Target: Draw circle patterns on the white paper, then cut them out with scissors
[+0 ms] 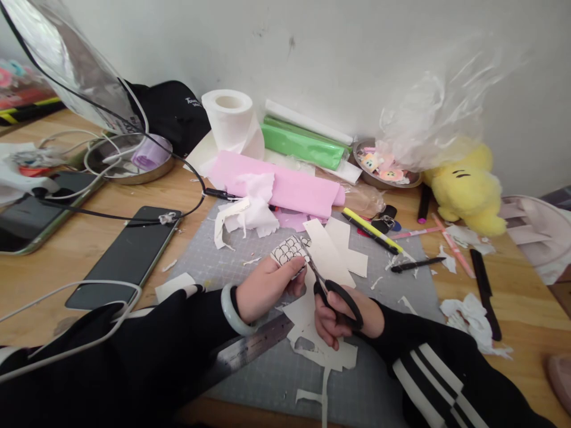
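My left hand [272, 282] is closed on a small piece of white paper [289, 251] drawn with black scale-like outlines. In my right hand [341, 315] is a pair of black-handled scissors [345, 297], with the fingers through the loops. The scissors' blades reach up to the right edge of the patterned paper; whether they are cutting into it I cannot tell. Both hands are over a grey cutting mat [250, 380]. Under and around them lie cut white paper scraps [328, 351] and paper strips [330, 252]. A ruler [259, 345] lies below my left wrist.
Folded pink paper [276, 184], a white roll [227, 122] and a green package [303, 142] stand behind the mat. Phones [129, 255] and cables lie left. To the right are a yellow marker [372, 230], a black pen [417, 264], crumpled tissue [470, 321] and a yellow plush toy [466, 187].
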{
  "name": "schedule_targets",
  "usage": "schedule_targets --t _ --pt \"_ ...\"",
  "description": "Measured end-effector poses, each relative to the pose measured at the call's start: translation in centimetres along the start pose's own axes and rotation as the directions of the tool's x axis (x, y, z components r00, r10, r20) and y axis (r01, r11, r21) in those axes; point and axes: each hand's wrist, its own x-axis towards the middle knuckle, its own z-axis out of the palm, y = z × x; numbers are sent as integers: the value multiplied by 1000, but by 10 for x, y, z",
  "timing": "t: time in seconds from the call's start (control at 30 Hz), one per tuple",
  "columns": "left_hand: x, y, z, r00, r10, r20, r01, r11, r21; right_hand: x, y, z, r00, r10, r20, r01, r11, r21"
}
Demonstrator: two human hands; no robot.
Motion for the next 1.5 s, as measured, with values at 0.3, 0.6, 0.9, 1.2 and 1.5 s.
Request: schedule_targets --t 0.3,0.6,0.9,1.2,1.5 --pt "0 0 1 999 -50 -9 50 999 -17 0 0 0 1000 -3 -5 3 1000 0" --pt "-1 -2 1 999 -48 -4 48 997 -54 -1 1 -1 1000 -1 -11 1 1000 -1" --pt "0 -6 1 999 -44 8 44 996 -78 0 1 -1 1000 -3 -7 3 1000 14" --pt "0 -3 1 998 -65 3 65 995 -77 1 0 0 1000 6 -21 -5 1000 20" --pt "0 0 2 997 -76 2 76 995 -70 1 0 0 1000 15 -20 -14 1000 22"
